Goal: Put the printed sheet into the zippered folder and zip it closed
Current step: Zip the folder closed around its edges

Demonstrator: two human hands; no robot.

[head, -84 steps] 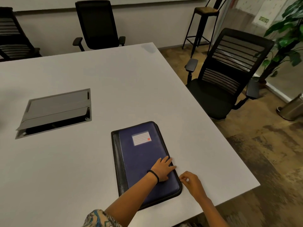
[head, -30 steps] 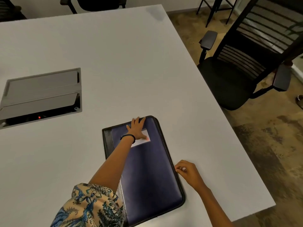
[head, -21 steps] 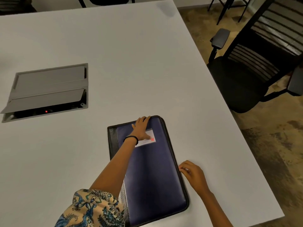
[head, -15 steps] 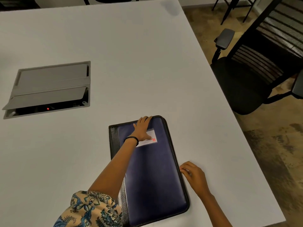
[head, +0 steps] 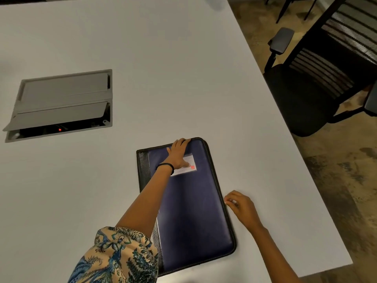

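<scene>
Table (head: pixel 183 68): left hand (head: pixel 178 153) flat on folder (head: pixel 193 211).

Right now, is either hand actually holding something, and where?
The left hand lies flat on the folder near its far edge. The right hand pinches at its right edge, probably the zip pull, too small to confirm.

Folder (head: pixel 191 205) lies on table (head: pixel 163 68) (chair (head: pixel 318 84) to its right).

Closed zippered folder (head: pixel 191 211) on table (head: pixel 163 68), left hand (head: pixel 179 153) flat atop, right hand (head: pixel 239 205) pinching its edge
</scene>
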